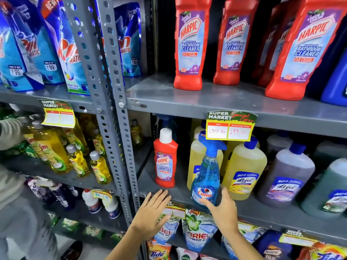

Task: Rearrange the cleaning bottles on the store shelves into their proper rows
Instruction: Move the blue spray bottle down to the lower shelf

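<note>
I see both hands out in front of the middle shelf (262, 209), empty. Left hand (150, 214) has fingers spread apart, hovering at the shelf's front edge just below the small red bottle (165, 158), not touching it. Right hand (223, 211) is also spread, fingertips near the base of the blue spray bottle (206, 173); contact there is hard to tell. The spray bottle stands at the front edge, partly covering a yellow bottle (197, 156) behind it. The small red bottle stands upright near the shelf's left front corner, beside the grey upright post (116, 102).

On the upper shelf (187, 98), big red bottles (189, 45) stand in a row, tops cut off by the frame. A dark blue container (336, 85) at the right edge is mostly cut off. A price tag (231, 126) hangs from the upper shelf's front edge and hides bottle tops behind it. To the right on the middle shelf: another yellow bottle (246, 169), a purple-grey bottle (287, 175), a green one (328, 188) cut by the frame. My left hand partly covers a lower price tag (176, 211). Detergent pouches (199, 229) below are half hidden by my arms. Another person's sleeve (9, 132) shows at the far left, blurred.
</note>
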Demonstrator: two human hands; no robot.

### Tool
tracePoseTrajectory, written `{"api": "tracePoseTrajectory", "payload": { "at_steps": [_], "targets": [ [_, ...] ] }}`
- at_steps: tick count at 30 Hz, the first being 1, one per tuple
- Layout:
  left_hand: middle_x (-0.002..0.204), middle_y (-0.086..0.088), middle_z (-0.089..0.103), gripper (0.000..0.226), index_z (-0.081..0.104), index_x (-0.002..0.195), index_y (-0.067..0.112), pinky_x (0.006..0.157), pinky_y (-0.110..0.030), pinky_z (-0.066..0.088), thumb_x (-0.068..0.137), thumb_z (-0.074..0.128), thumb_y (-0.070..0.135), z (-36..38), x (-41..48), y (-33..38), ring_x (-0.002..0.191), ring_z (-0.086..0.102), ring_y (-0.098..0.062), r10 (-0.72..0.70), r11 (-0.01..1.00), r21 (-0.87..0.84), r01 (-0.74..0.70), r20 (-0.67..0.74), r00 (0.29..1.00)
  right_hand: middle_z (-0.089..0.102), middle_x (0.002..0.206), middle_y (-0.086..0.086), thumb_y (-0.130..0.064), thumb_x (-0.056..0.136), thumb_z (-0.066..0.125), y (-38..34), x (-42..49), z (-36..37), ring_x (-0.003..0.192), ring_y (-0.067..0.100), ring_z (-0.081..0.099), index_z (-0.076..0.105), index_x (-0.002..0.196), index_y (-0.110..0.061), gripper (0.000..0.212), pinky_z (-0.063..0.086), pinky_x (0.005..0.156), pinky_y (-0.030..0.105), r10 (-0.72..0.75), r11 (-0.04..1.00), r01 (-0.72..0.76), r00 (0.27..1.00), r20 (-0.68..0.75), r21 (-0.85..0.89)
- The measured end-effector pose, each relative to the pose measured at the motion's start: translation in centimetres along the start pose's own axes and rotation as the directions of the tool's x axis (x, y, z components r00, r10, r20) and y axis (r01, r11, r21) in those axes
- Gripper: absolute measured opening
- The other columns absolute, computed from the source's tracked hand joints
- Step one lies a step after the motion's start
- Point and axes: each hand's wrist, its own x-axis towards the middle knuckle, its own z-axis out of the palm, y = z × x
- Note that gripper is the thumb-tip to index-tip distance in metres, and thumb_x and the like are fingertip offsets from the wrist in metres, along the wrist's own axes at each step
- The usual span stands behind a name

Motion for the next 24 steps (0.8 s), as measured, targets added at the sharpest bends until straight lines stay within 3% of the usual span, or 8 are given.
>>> {"api": "tracePoseTrajectory", "payload": {
  "at_steps": [5, 11, 16, 18, 20, 22, 24],
  "targets": [
    [0.160, 0.002, 0.026, 0.061, 0.030, 0.154, 0.020, 0.115, -0.040, 0.009, 0.105, 0.027, 0.057, 0.4, 0.0, 0.0, 0.148, 0.018, -0.016, 0.001, 1.000, -0.002, -0.001, -0.023, 1.000, 0.070, 0.104, -0.008, -0.030, 0.071, 0.086, 1.7, 1.8, 0.0, 0.091, 0.005, 0.067, 0.044, 0.123, -0.023, 0.067, 0.058, 0.071, 0.026, -0.014, 1.000, 0.014, 0.996, 0.088, 0.000],
    [0.162, 0.003, 0.016, 0.062, 0.024, 0.157, 0.020, 0.117, -0.042, 0.004, 0.106, 0.025, 0.056, 0.6, -0.1, -0.1, 0.150, 0.008, -0.015, 0.023, 0.999, -0.027, -0.025, -0.064, 0.998, 0.068, 0.113, -0.008, -0.032, 0.074, 0.083, 2.6, 2.8, -0.1, 0.099, 0.006, 0.067, 0.042, 0.124, -0.030, 0.065, 0.060, 0.080, 0.034, -0.041, 0.999, 0.042, 0.979, 0.202, -0.002],
    [0.163, 0.003, 0.017, 0.063, 0.023, 0.157, 0.021, 0.117, -0.042, 0.003, 0.106, 0.023, 0.056, 0.5, -0.1, -0.2, 0.150, 0.006, -0.014, 0.028, 0.999, -0.035, -0.031, -0.074, 0.997, 0.068, 0.116, -0.007, -0.036, 0.070, 0.084, 2.9, 2.6, -0.2, 0.104, 0.010, 0.068, 0.042, 0.130, -0.029, 0.074, 0.060, 0.081, 0.037, -0.047, 0.998, 0.036, 0.979, 0.200, 0.059],
    [0.162, 0.002, 0.022, 0.063, 0.025, 0.156, 0.021, 0.117, -0.041, 0.004, 0.105, 0.023, 0.056, 0.6, -0.1, -0.1, 0.149, 0.010, -0.014, 0.020, 1.000, -0.019, -0.021, -0.065, 0.998, 0.067, 0.114, -0.009, -0.040, 0.066, 0.086, 2.4, 1.8, -0.4, 0.102, 0.009, 0.067, 0.041, 0.129, -0.031, 0.078, 0.059, 0.080, 0.037, -0.037, 0.993, 0.022, 0.991, 0.125, 0.115],
    [0.161, 0.002, 0.025, 0.062, 0.027, 0.155, 0.021, 0.116, -0.041, 0.006, 0.104, 0.022, 0.057, 0.7, -0.1, -0.2, 0.149, 0.013, -0.014, 0.009, 1.000, -0.010, -0.010, -0.051, 0.999, 0.064, 0.107, -0.007, -0.045, 0.068, 0.083, 0.8, 0.6, -1.1, 0.093, 0.011, 0.064, 0.045, 0.131, -0.027, 0.076, 0.056, 0.075, 0.036, -0.010, 0.987, 0.024, 0.996, -0.092, 0.159],
    [0.160, 0.002, 0.027, 0.062, 0.028, 0.155, 0.021, 0.116, -0.042, 0.007, 0.104, 0.022, 0.057, 0.7, -0.1, -0.2, 0.148, 0.015, -0.014, 0.004, 1.000, 0.000, -0.004, -0.048, 0.999, 0.063, 0.094, -0.003, -0.050, 0.078, 0.073, -1.7, -0.6, -1.8, 0.078, 0.014, 0.060, 0.054, 0.120, -0.024, 0.053, 0.052, 0.068, 0.036, -0.057, 0.959, 0.139, 0.948, -0.313, 0.246],
    [0.159, 0.000, 0.029, 0.063, 0.029, 0.154, 0.020, 0.115, -0.042, 0.008, 0.104, 0.022, 0.057, 0.7, 0.0, -0.1, 0.148, 0.017, -0.016, 0.002, 1.000, 0.011, -0.002, -0.040, 0.999, 0.063, 0.085, -0.002, -0.041, 0.087, 0.062, -4.9, -1.4, -2.1, 0.072, 0.013, 0.058, 0.060, 0.106, -0.019, 0.029, 0.050, 0.062, 0.032, -0.224, 0.899, 0.341, 0.898, -0.379, 0.276]
  ]
}}
